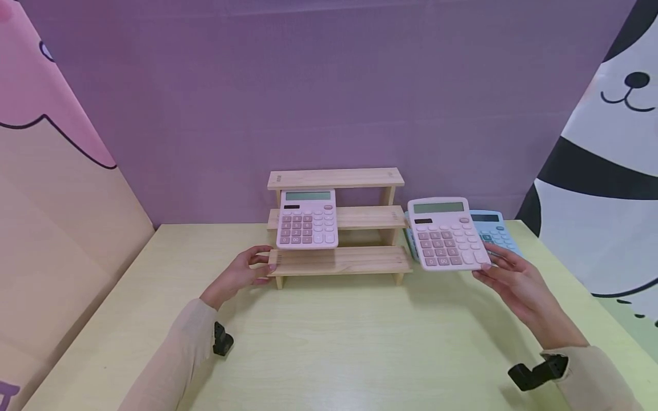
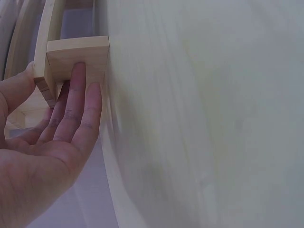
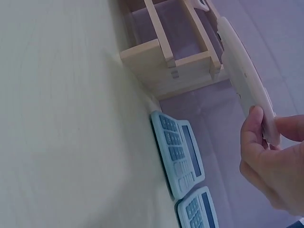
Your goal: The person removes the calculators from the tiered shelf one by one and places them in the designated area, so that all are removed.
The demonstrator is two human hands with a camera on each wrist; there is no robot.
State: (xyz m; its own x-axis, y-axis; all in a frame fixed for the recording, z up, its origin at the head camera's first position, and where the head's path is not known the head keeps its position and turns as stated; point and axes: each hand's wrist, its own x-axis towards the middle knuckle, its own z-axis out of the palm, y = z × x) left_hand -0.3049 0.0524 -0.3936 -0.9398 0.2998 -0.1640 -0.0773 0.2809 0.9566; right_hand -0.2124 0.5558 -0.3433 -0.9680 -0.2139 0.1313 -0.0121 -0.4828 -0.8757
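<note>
Purple cloth (image 1: 329, 103) backs a pale counter (image 1: 329, 348); the left hand (image 1: 240, 272) is clamped on a wooden stand (image 1: 354, 261), where a pink calculator (image 1: 307, 220) leans rightward of it; the right hand (image 1: 516, 284) pinches a second pink calculator (image 1: 446, 234), blue calculators (image 3: 176, 154) beyond that hand

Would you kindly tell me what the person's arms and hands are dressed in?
Both arms wear plain, pale beige sleeves reaching the wrists, with a small black device at each cuff. The left hand and right hand wear no gloves.
</note>
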